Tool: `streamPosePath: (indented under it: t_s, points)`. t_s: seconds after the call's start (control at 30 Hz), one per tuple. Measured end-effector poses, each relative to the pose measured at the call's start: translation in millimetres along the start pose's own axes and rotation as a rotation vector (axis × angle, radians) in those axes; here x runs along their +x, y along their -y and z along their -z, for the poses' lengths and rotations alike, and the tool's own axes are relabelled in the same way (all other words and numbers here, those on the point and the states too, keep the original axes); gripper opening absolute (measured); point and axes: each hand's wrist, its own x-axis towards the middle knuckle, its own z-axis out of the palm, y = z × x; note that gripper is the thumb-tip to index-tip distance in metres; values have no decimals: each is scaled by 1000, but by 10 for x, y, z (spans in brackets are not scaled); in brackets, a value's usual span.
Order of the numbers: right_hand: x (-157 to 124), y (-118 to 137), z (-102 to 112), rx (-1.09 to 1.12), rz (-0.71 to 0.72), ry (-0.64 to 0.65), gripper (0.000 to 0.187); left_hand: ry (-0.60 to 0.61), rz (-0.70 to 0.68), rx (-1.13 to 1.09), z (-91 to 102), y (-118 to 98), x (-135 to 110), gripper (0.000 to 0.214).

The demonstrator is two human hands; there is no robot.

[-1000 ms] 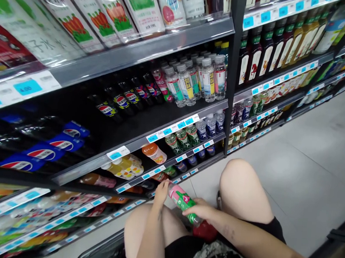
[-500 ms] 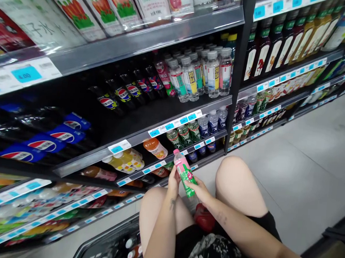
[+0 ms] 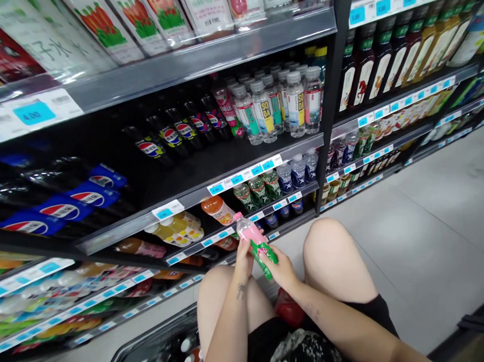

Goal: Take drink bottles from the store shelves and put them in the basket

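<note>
A drink bottle (image 3: 251, 237) with a pink cap and a pink and green label is held tilted between my two hands, above my knees. My left hand (image 3: 243, 257) is closed on its near left side, around the middle of the bottle. Wrapped over the lower right part of the label is my right hand (image 3: 281, 268), its thumb lying across the front. Some fingers of both hands are hidden behind the bottle. Just beyond the cap, an orange drink bottle (image 3: 219, 209) stands on a low shelf.
Shelves (image 3: 174, 209) of drinks fill the left and front, with cola bottles (image 3: 183, 131) and soda water bottles (image 3: 266, 114) at mid height. A dark basket (image 3: 133, 349) holding several bottles is by my left leg. Grey floor (image 3: 437, 209) stretches to the right.
The bottle has turned in my hands, its cap swinging slightly left and its label facing round differently. Both hands still hold it.
</note>
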Motion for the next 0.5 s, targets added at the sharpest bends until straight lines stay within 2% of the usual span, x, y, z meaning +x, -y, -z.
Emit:
streamPosePath:
  t_s: [0.07, 0.17, 0.23, 0.33, 0.4, 0.5]
  points:
    - [-79, -31, -23, -108, 3, -16, 51, -35, 45, 78, -19, 19, -12, 52]
    - [-167, -56, -60, -110, 7, 18, 52, -99, 84, 183, -37, 17, -25, 44]
    - [-170, -39, -76, -48, 44, 50, 52, -125, 70, 121, -30, -13, -28, 45]
    - [-104, 22, -84, 113, 47, 63, 50, -147, 42, -108, 17, -86, -24, 52]
    - [-59, 66, -79, 263, -146, 63, 51, -148, 29, -244, 61, -136, -18, 57]
    - [-54, 131, -64, 491, -608, 190, 65, -149, -27, -370, 122, -188, -10, 60]
